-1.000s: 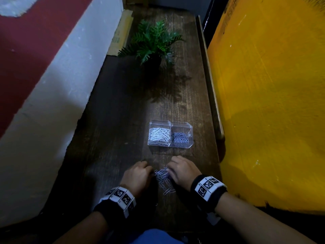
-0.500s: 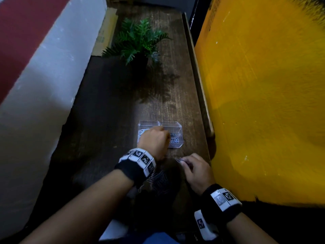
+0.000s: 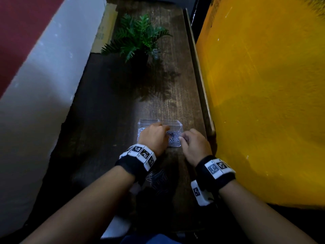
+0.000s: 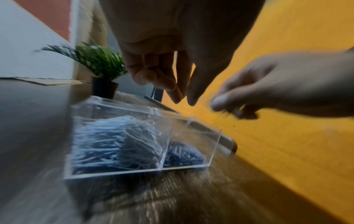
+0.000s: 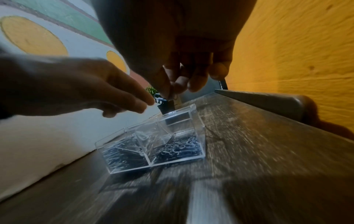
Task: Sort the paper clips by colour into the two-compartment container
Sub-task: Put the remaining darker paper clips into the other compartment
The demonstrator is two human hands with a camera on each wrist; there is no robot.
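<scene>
A clear two-compartment container (image 3: 175, 124) stands on the dark wooden table (image 3: 123, 103). Its left half holds white paper clips (image 4: 114, 144) and its right half holds blue paper clips (image 4: 182, 154). My left hand (image 3: 165, 129) hovers over the container's middle. Its thumb and fingers point down a little apart, and I see nothing between them (image 4: 184, 100). My right hand (image 3: 182, 138) is at the container's right edge and pinches something small and dark, blurred, likely a blue clip (image 4: 226, 112). A loose pile of clips (image 3: 158, 178) lies nearer me, partly under my left wrist.
A potted fern (image 3: 139, 37) stands at the far end of the table. A yellow wall (image 3: 263, 103) runs close along the right, behind a raised wooden rail (image 3: 198, 76). A white wall (image 3: 44, 85) borders the left. Flat cardboard (image 3: 105, 27) leans at the far left.
Both hands were at the loose pile a second ago. The left hand went forward over the container first, and the right hand has now followed to its right edge.
</scene>
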